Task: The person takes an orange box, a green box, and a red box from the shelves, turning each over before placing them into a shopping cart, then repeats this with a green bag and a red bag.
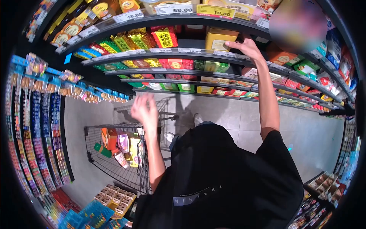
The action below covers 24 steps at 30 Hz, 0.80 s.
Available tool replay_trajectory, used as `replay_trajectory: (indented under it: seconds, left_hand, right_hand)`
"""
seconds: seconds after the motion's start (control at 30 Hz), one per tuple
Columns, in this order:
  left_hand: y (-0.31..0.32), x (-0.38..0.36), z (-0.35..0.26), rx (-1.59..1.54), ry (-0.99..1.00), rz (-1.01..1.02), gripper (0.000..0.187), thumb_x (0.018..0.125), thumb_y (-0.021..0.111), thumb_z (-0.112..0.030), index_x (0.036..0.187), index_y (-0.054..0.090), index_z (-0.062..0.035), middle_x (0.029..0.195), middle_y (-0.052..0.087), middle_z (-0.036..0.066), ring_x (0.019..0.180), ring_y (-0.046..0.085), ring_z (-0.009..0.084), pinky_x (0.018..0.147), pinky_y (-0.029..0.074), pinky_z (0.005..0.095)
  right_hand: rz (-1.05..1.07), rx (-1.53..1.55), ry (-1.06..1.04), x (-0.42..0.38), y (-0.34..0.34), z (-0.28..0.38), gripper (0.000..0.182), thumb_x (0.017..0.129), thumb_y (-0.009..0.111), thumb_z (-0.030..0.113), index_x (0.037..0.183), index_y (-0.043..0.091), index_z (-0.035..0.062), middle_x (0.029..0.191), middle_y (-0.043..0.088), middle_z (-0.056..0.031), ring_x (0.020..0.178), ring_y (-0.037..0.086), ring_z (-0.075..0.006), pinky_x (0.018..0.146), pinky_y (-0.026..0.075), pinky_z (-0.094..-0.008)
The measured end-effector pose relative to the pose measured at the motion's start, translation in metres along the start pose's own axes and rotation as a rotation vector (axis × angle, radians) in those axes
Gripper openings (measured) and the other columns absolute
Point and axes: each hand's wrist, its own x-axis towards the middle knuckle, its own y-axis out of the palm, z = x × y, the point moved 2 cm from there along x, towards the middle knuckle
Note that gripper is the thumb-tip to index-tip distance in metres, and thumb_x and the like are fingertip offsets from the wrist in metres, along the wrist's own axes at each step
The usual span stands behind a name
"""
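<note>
My right hand [248,47] reaches up to a shelf and holds a yellow box [219,39] by its right side. The thumb presses the front of the box; the other fingers are partly hidden beside it. My left hand [145,110] hangs in the air near the handle end of a wire shopping cart [114,126], fingers loosely apart, slightly blurred and with nothing in them. In the cart lie an orange box [109,139], a green box [102,149], a bottle [120,158], a purple pack [123,142] and a yellow pack [134,152].
Shelves with price tags [215,11] curve across the front, bearing red packs [164,37], gold packs [141,40] and an orange box [282,53]. Hanging goods [68,89] line the left. Behind the cart stands a display of small boxes [114,200]. Grey tiled floor [219,110] lies below.
</note>
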Motion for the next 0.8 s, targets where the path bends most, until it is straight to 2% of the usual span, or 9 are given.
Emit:
replay_trajectory:
  seconds: [0.13, 0.2, 0.23, 0.27, 0.33, 0.4, 0.43, 0.6, 0.8]
  left_hand:
    - [0.049, 0.068, -0.094, -0.753, 0.113, 0.126, 0.027, 0.084, 0.064, -0.01, 0.11, 0.065, -0.0028, 0.106, 0.068, 0.016, 0.105, 0.063, 0.0346, 0.099, 0.045, 0.0416]
    - [0.074, 0.091, -0.126, -0.797, 0.27, 0.192, 0.047, 0.086, 0.063, -0.01, 0.131, 0.051, -0.0036, 0.125, 0.059, 0.022, 0.115, 0.059, 0.0358, 0.099, 0.045, 0.0408]
    - [0.089, 0.098, -0.139, -0.899, 0.284, 0.225, 0.054, 0.09, 0.061, -0.01, 0.14, 0.043, -0.0059, 0.136, 0.052, 0.019, 0.127, 0.05, 0.0267, 0.103, 0.04, 0.0349]
    - [0.109, 0.106, -0.156, -1.011, 0.04, 0.374, 0.065, 0.089, 0.062, -0.012, 0.146, 0.033, -0.0076, 0.139, 0.049, 0.021, 0.13, 0.047, 0.0285, 0.106, 0.037, 0.0352]
    - [0.135, 0.12, -0.176, -1.029, -0.048, 0.44, 0.08, 0.086, 0.063, -0.012, 0.152, 0.019, -0.0084, 0.145, 0.039, 0.025, 0.137, 0.038, 0.0308, 0.109, 0.034, 0.0352]
    - [0.13, 0.126, -0.192, -0.898, -0.004, 0.445, 0.078, 0.085, 0.058, -0.012, 0.149, 0.016, 0.0041, 0.152, 0.023, 0.027, 0.144, 0.022, 0.0336, 0.117, 0.02, 0.0358]
    - [0.148, 0.124, -0.195, -0.864, 0.006, 0.352, 0.082, 0.081, 0.061, -0.014, 0.149, 0.017, 0.0006, 0.147, 0.032, 0.025, 0.138, 0.033, 0.0381, 0.113, 0.03, 0.0406]
    - [0.146, 0.121, -0.21, -0.935, -0.136, 0.493, 0.09, 0.081, 0.068, -0.021, 0.152, 0.014, -0.0049, 0.153, 0.025, 0.022, 0.142, 0.026, 0.0352, 0.114, 0.02, 0.0556]
    - [0.124, 0.118, -0.212, -0.917, -0.17, 0.58, 0.085, 0.082, 0.06, -0.01, 0.152, 0.012, -0.0017, 0.157, 0.017, 0.022, 0.145, 0.02, 0.035, 0.117, 0.022, 0.0448]
  right_hand:
    - [0.041, -0.069, 0.028, 0.001, -0.002, 0.012, 0.077, 0.075, 0.081, 0.037, 0.136, 0.048, 0.0028, 0.131, 0.058, -0.0147, 0.122, 0.053, -0.0239, 0.106, 0.036, -0.0323]
    - [0.097, -0.125, 0.085, -0.003, -0.002, 0.03, 0.079, 0.074, 0.081, 0.037, 0.135, 0.047, 0.0003, 0.132, 0.057, -0.0151, 0.123, 0.052, -0.0237, 0.106, 0.036, -0.0321]
    - [0.059, -0.157, 0.098, 0.002, -0.003, 0.022, 0.08, 0.073, 0.082, 0.037, 0.134, 0.047, -0.0015, 0.131, 0.057, -0.0149, 0.122, 0.052, -0.0222, 0.106, 0.036, -0.0318]
    - [0.142, -0.107, 0.056, 0.013, -0.005, 0.005, 0.075, 0.075, 0.081, 0.035, 0.132, 0.05, -0.0025, 0.128, 0.059, -0.0134, 0.118, 0.053, -0.0213, 0.105, 0.037, -0.0312]
    - [0.214, -0.052, 0.036, 0.019, -0.004, -0.003, 0.065, 0.079, 0.079, 0.029, 0.129, 0.053, -0.0019, 0.126, 0.061, -0.011, 0.115, 0.055, -0.0203, 0.104, 0.038, -0.0302]
    - [0.261, 0.037, 0.119, 0.014, -0.001, 0.007, 0.057, 0.081, 0.077, 0.023, 0.128, 0.055, -0.0014, 0.125, 0.061, -0.0092, 0.114, 0.056, -0.0189, 0.102, 0.039, -0.0298]
    - [0.255, 0.033, 0.127, 0.014, -0.001, 0.006, 0.055, 0.082, 0.076, 0.022, 0.128, 0.056, -0.0009, 0.124, 0.062, -0.0085, 0.113, 0.056, -0.0184, 0.102, 0.039, -0.0301]
    - [0.233, -0.015, 0.213, 0.016, -0.001, -0.003, 0.05, 0.083, 0.075, 0.025, 0.124, 0.06, -0.0008, 0.12, 0.064, -0.0066, 0.11, 0.057, -0.0177, 0.099, 0.039, -0.0308]
    - [0.327, 0.069, 0.193, 0.031, 0.0, -0.023, 0.047, 0.085, 0.072, 0.024, 0.122, 0.06, -0.002, 0.119, 0.064, -0.0079, 0.11, 0.057, -0.0181, 0.1, 0.038, -0.0313]
